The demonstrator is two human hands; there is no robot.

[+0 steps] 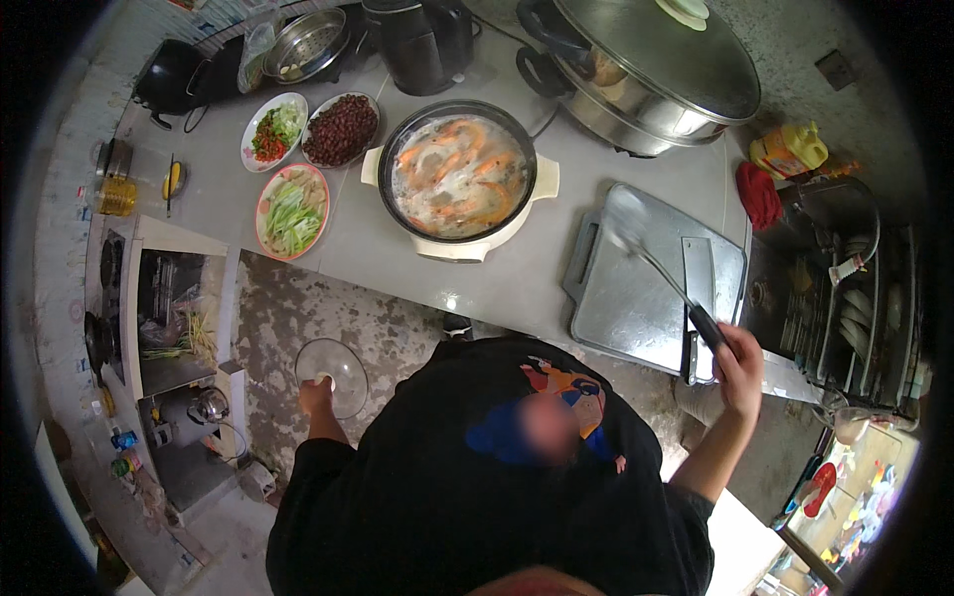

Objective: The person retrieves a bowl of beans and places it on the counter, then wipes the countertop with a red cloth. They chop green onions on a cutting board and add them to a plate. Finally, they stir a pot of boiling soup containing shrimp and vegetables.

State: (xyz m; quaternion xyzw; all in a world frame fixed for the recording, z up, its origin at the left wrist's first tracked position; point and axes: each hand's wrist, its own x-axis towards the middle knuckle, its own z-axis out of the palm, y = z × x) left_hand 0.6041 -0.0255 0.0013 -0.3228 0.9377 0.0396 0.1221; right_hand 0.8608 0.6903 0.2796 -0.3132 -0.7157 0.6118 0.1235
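Observation:
My left hand (317, 398) grips the knob of a round glass lid (346, 372), held out over the floor at my side. In my right hand (739, 369) is the black handle of a metal skimmer or ladle (663, 272); its head is blurred above a metal cutting board (611, 298). A cleaver (698, 276) with a dark handle lies on that board, partly behind the utensil. On the counter before me, an electric pot (486, 249) with cream handles holds orange-shelled shrimp (447, 167) in foamy liquid.
Plates of sliced greens (293, 212), red beans (341, 130) and chopped peppers with onion (270, 141) sit left of the pot. A large lidded steamer (633, 97) stands back right. Beyond the board are a sink (782, 298), red cloth (759, 195) and yellow jug (790, 150).

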